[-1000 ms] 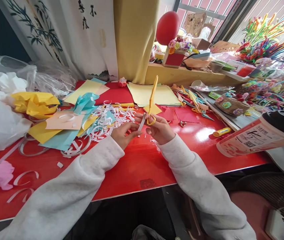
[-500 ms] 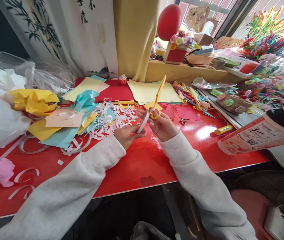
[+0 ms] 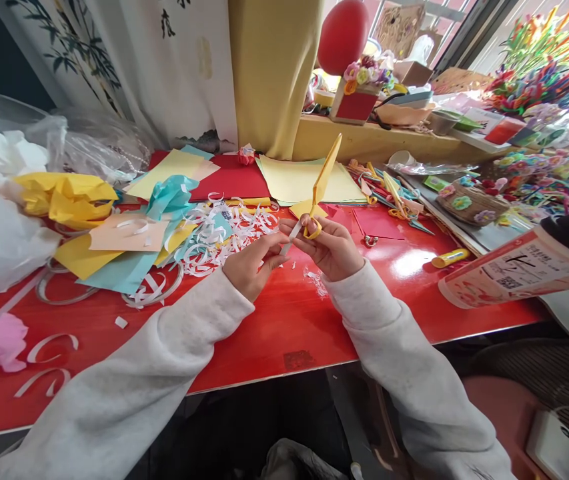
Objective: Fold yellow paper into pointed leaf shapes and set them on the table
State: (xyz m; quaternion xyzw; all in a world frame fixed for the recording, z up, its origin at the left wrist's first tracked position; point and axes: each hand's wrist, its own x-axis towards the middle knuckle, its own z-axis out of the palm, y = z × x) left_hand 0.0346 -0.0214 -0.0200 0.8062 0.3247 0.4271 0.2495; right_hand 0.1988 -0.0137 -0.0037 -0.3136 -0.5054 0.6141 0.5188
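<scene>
Yellow scissors (image 3: 325,175) point upward from my right hand (image 3: 335,248), their handle loops hooked on its fingers. A white paper strip (image 3: 291,236) runs between my two hands above the red table. My left hand (image 3: 251,265) pinches the strip's lower end between thumb and fingers, and the right fingertips touch its upper end. Behind and left of my hands lies a pile of curled white paper strips (image 3: 214,233). A small yellow paper (image 3: 307,209) lies just behind the scissors.
The red table (image 3: 264,347) holds coloured papers (image 3: 124,231) and a plastic bag (image 3: 4,233) at left. A large cup (image 3: 509,267) and a yellow glue stick (image 3: 450,258) stand or lie at right. More scissors (image 3: 401,200) lie behind. A red balloon (image 3: 343,35) is on the sill.
The strip between my hands now shows a shorter, more tilted length. My left hand has turned slightly and shifted left. The scissors' blades have tilted a little to the right.
</scene>
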